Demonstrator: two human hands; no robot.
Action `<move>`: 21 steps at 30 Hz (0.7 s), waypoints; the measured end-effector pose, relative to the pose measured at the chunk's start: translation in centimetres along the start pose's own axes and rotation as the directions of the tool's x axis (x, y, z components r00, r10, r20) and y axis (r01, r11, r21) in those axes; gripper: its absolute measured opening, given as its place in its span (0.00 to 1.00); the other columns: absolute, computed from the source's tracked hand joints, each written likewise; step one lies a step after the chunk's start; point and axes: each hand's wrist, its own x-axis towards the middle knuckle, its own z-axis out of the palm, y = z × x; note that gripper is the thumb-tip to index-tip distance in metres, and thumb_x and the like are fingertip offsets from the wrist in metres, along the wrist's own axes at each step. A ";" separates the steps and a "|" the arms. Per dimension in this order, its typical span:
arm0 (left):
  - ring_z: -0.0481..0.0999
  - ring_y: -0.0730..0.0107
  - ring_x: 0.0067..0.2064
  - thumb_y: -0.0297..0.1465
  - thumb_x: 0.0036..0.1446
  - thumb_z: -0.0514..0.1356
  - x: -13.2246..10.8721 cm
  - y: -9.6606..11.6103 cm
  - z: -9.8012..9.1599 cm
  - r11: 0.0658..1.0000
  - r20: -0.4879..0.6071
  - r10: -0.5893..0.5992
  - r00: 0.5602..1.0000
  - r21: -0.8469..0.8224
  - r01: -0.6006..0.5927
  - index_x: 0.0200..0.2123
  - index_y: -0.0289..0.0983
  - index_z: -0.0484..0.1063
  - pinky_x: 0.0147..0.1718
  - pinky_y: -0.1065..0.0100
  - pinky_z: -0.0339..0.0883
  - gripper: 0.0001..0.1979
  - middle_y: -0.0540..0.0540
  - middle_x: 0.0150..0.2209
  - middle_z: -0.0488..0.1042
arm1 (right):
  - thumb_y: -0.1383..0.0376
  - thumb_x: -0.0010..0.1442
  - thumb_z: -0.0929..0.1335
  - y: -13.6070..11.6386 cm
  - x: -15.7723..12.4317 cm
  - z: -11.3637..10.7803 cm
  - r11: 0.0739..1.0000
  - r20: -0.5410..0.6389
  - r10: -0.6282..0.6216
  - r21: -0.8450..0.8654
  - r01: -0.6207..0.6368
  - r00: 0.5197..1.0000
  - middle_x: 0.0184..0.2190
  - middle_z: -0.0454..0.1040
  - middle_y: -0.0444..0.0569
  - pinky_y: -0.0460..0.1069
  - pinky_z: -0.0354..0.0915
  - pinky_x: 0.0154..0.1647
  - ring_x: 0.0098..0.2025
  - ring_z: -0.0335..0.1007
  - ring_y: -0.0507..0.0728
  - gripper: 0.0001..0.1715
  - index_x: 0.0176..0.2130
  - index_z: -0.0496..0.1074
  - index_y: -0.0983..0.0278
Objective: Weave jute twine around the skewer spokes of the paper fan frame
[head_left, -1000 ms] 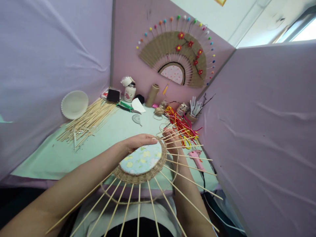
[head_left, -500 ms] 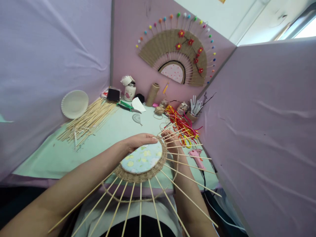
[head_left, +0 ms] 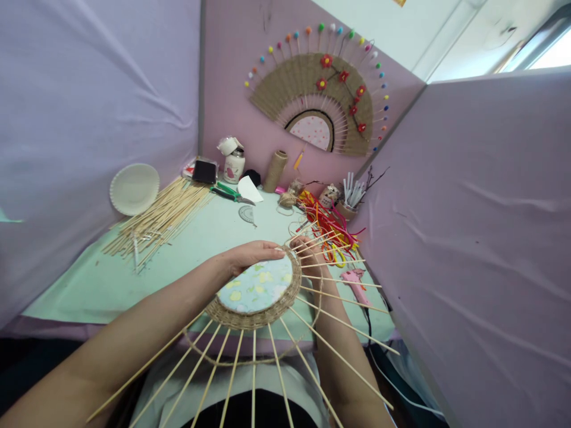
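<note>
A half-round woven piece [head_left: 257, 285] with a pale blue, yellow-flowered centre is held above the table's front edge. Thin wooden sticks fan out from its twine rim toward me and to the right. My left hand [head_left: 254, 255] grips its upper left edge, thumb on top. Behind the sticks at the upper right end of the rim is my right hand [head_left: 306, 248], its fingers bent and closed by the twine; what they pinch is too small to make out. A loose strand of twine [head_left: 321, 297] loops across the sticks.
Bamboo sticks [head_left: 165, 220] and a white plate [head_left: 134, 189] lie left. Green-handled pliers [head_left: 227, 191], a twine spool [head_left: 275, 170] and a jar [head_left: 234, 165] stand behind. Red and yellow strips [head_left: 328, 220] and a pink glue gun [head_left: 355, 285] are right. A finished fan [head_left: 321, 98] hangs on the wall.
</note>
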 end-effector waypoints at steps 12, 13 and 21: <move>0.77 0.70 0.26 0.36 0.44 0.73 0.1 -0.1 -0.2 1.000 -0.015 0.026 1.000 0.000 -0.026 0.38 0.31 0.78 0.27 0.71 0.69 0.19 0.43 0.29 0.80 | 0.58 0.66 0.67 0.4 0.1 -0.2 0.996 0.047 0.087 0.027 -0.089 0.995 0.44 0.74 0.49 0.52 0.73 0.40 0.40 0.73 0.54 0.16 0.48 0.71 0.67; 0.77 0.70 0.26 0.35 0.44 0.73 0.1 -0.1 -0.2 1.000 -0.012 0.025 1.000 -0.002 -0.025 0.38 0.31 0.78 0.28 0.71 0.69 0.19 0.43 0.30 0.81 | 0.58 0.66 0.67 0.4 0.1 -0.2 0.996 0.045 0.086 0.027 -0.087 0.995 0.43 0.74 0.49 0.52 0.73 0.39 0.40 0.73 0.54 0.16 0.48 0.71 0.66; 0.77 0.70 0.26 0.36 0.43 0.73 0.2 -0.1 -0.2 1.000 -0.021 0.029 0.999 -0.002 -0.029 0.37 0.31 0.78 0.26 0.71 0.69 0.19 0.44 0.28 0.80 | 0.58 0.65 0.67 -0.5 -0.4 0.4 0.998 0.028 0.052 0.041 -0.054 0.998 0.36 0.73 0.46 0.49 0.70 0.35 0.33 0.71 0.51 0.14 0.43 0.71 0.67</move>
